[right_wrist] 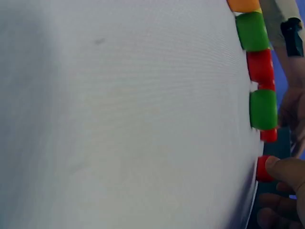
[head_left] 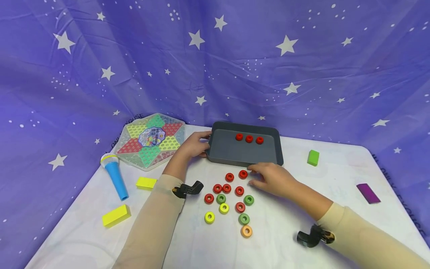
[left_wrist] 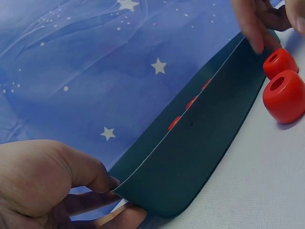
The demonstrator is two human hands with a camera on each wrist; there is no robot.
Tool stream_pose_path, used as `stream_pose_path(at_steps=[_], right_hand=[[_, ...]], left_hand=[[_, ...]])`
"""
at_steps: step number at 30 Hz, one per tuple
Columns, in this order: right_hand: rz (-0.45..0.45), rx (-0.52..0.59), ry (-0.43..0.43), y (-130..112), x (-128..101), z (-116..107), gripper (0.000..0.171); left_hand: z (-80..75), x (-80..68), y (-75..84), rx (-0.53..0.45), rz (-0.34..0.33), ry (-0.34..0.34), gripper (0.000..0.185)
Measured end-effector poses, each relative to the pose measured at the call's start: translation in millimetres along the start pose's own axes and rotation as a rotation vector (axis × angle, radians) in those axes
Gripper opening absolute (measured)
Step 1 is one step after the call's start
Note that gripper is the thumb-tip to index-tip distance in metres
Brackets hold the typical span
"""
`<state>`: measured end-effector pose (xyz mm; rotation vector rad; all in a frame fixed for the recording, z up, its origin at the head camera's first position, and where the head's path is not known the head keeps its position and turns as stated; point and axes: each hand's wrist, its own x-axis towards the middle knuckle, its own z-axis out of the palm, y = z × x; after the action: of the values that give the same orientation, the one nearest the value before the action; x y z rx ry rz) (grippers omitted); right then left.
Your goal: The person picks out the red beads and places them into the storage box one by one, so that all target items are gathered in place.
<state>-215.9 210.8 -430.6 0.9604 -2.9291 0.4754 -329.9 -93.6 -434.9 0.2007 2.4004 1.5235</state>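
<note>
A dark grey tray (head_left: 231,155) stands at the back of the white table with three red rings (head_left: 249,138) in a row inside. My left hand (head_left: 193,145) grips the tray's left rim, and in the left wrist view the thumb and fingers (left_wrist: 90,174) curl round its corner (left_wrist: 190,157). My right hand (head_left: 268,178) lies in front of the tray and pinches a red ring (head_left: 243,174) with its fingertips (right_wrist: 282,171). Another red ring (left_wrist: 285,95) lies beside that one. Several red, green and yellow rings and one orange ring (head_left: 246,231) are scattered nearer to me.
A hexagonal game board (head_left: 150,140) lies at the back left, with a blue toy microphone (head_left: 114,175) and two yellow blocks (head_left: 115,215) nearby. On the right lie a green block (head_left: 312,157) and a purple block (head_left: 368,193). A starry purple cloth hangs behind.
</note>
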Motion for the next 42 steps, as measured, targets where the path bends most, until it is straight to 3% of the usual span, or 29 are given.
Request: stream_pose_path(at_steps=[9,13,20,25,34,42], right_hand=[[-0.044,-0.186,-0.003,-13.1,17.8,11.4,0.034],[-0.051,-0.197,-0.005,-14.9,17.7,10.5,0.030],[-0.023,-0.128,0.011,-10.2,11.9,-12.2,0.030],[-0.002,-0.137,0.032,1.8,17.4,-37.4,0.032],[0.039,-0.164,0.007,25.2,57.1,-76.8,0.036],[0.023,-0.212,-0.062,27.6,105.1,-96.7,0.033]], left_hand=[[-0.7,-0.3,1.4,0.000,-0.002,-0.005,0.067],[-0.3,-0.3,1.2,0.000,-0.004,-0.004,0.068],[0.4,-0.9,0.3,0.000,-0.012,-0.002,0.068],[0.1,0.0,-0.2,0.002,-0.015,-0.009,0.067],[-1.2,-0.4,-0.5,-0.022,-0.024,-0.008,0.068],[-1.2,0.6,-0.8,-0.023,-0.013,-0.009,0.068]])
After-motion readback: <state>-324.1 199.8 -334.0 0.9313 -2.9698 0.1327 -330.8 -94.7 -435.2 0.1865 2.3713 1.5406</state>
